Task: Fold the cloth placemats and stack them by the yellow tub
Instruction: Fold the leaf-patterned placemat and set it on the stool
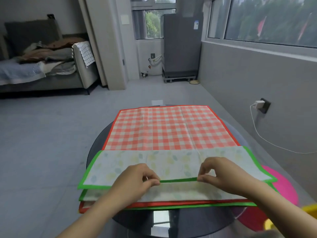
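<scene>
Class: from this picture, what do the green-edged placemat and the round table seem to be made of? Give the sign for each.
Green-edged placemat: thin printed woven cloth, matte, with a sewn green binding; it shows fold creases and bends over itself. Round table: probably dark glass or glossy lacquer; it mirrors light like a window.

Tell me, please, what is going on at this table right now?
A person is folding a green-edged placemat on a round dark table. The left hand and right hand each pinch its green near edge, lifted slightly above the lower layer. It lies over a red checked placemat spread flat beneath. The yellow tub shows only at the right edge, with no folded stack seen beside it.
</scene>
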{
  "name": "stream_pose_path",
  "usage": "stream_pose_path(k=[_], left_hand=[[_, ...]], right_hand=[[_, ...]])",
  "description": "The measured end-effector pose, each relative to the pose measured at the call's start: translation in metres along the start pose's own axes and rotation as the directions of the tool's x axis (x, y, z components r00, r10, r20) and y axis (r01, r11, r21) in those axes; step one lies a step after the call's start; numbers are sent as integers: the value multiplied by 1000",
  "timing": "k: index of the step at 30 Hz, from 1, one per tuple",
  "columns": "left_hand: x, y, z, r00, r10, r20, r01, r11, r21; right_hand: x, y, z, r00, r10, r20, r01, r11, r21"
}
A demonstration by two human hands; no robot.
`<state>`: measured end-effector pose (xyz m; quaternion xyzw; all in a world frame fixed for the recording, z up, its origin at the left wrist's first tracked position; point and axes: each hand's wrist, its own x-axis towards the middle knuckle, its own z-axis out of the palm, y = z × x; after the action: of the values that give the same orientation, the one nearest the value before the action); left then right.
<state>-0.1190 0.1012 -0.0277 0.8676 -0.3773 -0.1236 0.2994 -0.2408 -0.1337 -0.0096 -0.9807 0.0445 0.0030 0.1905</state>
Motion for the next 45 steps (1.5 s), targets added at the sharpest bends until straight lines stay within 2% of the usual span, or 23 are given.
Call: stream_pose_path(k=[4,18,20,24,28,32,35,39,45], left_hand=[[-4,-7,10,999,2,35,-2,1000,-1],[-1,-4,10,979,-14,203,22,999,-37],[2,-1,11,983,-16,185,19,1000,-17],[19,4,19,998,15,64,-17,1000,20],[47,1,33,995,94,-16,-89,972,215],[69,-7,46,996,31,87,-66,895,441],[72,-13,55,988,-12,156,-67,868,492],[72,-19,60,990,-3,138,-69,853,517],[74,-21,62,993,-9,119,-56,844,533]], right_hand=[[-1,9,9,998,9,69,-12,999,43],[-6,21,21,991,-25,132,16,998,66],[-5,20,23,992,-20,123,12,998,65],[-1,17,27,996,-3,85,1,1000,24],[5,15,26,993,13,120,-7,999,-45],[12,10,23,988,26,151,-15,998,-68],[25,8,23,995,49,89,-42,996,-72],[49,11,40,995,38,-95,-50,991,-126],[64,25,68,997,66,-33,-71,981,-180]])
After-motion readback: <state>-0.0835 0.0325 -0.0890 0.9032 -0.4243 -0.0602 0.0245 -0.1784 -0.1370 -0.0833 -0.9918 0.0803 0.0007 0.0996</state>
